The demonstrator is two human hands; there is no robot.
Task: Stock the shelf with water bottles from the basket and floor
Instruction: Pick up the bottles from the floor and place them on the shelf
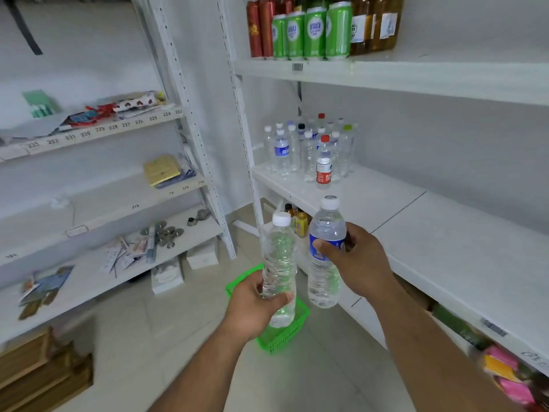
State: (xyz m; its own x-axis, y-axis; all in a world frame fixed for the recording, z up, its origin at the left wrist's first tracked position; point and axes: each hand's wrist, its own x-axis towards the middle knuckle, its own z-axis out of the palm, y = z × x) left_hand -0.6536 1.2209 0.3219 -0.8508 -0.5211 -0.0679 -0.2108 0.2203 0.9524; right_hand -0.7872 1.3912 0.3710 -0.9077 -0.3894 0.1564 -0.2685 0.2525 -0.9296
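Observation:
My left hand (pixel 255 304) grips a clear unlabelled water bottle (pixel 279 257) with a white cap, held upright above the green basket (pixel 282 337) on the floor. My right hand (pixel 356 260) grips a second bottle with a blue label (pixel 325 251), also upright, just in front of the white middle shelf (pixel 430 233). Several water bottles (pixel 309 153) with white, red, black and green caps stand grouped at the shelf's far left end. What lies inside the basket is mostly hidden behind my left hand and its bottle.
Green and red cans and amber bottles (pixel 320 28) fill the shelf above. A second rack (pixel 104 203) at left holds papers, packets and small metal parts. White boxes (pixel 184 269) and wooden crates (pixel 41 370) sit on the tiled floor. Coloured packets (pixel 511 373) lie under the middle shelf.

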